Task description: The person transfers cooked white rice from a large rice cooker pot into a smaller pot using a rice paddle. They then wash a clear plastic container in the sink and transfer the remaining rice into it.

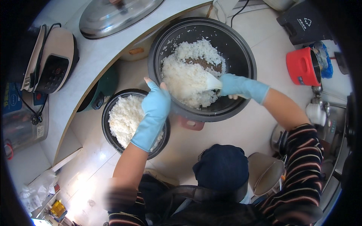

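Note:
White cooked rice point(183, 76) lies in a large dark round pot point(237, 50), with brown patches showing where it is scooped away. My right hand point(233, 84), in a light blue glove with bare fingertips, grips a white rice scoop point(212, 82) whose blade is in the rice. My left hand point(157, 99), gloved alike, is at the near left of the big pot's rim, above the edge of a smaller black pot point(105, 128) heaped with rice point(124, 115). Its thumb and a finger are spread apart; whether it touches the big pot's rim I cannot tell.
A curved white counter point(93, 53) at the left bears a glass lid point(118, 17) and an electric cooker point(53, 70). A dark green pot point(106, 84) stands beneath its edge. A red container point(301, 66) is at the right, a bucket point(264, 172) below it.

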Demonstrator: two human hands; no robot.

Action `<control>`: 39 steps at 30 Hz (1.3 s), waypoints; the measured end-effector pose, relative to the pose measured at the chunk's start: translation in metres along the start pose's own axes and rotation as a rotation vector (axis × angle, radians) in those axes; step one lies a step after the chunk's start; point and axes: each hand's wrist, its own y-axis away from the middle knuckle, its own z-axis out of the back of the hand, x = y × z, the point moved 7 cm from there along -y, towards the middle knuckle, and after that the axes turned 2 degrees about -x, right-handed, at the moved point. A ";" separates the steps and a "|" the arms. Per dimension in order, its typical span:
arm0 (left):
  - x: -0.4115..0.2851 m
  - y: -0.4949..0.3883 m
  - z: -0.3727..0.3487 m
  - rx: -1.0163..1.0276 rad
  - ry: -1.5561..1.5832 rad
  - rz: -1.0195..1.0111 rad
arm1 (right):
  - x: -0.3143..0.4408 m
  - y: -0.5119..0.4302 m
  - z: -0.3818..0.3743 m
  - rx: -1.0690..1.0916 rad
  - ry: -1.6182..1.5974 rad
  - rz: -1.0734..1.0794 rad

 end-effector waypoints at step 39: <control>0.342 0.137 0.026 -0.209 0.609 0.401 | 0.012 0.075 -0.020 -0.506 -0.759 0.265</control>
